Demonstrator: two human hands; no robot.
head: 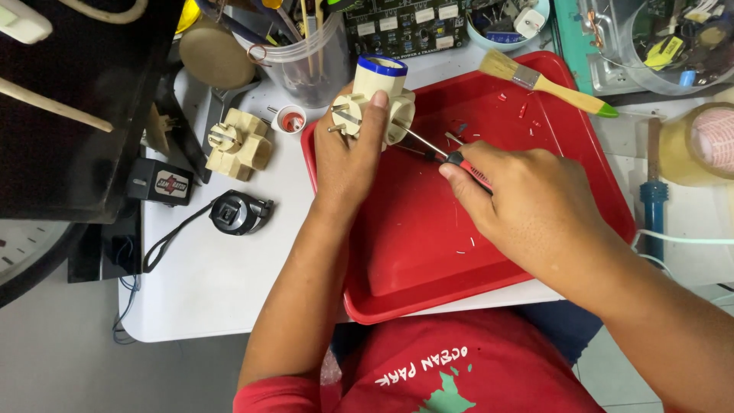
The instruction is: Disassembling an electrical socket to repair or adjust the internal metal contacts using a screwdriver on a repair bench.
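Left hand [348, 157]: clenched around cream plug adapter [376, 103], above red tray [566, 130].
Right hand [520, 203]: grasping screwdriver [443, 153], tip at adapter.

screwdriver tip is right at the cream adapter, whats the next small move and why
Probably seat the tip squarely before turning: the left hand holds the cream adapter above the red tray, and the right hand angles the screwdriver against its side. The screw itself is hidden.

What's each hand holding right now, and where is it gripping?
The left hand grips the cream multi-plug adapter around its body, above the red tray. The right hand holds a screwdriver by its red-and-black handle.
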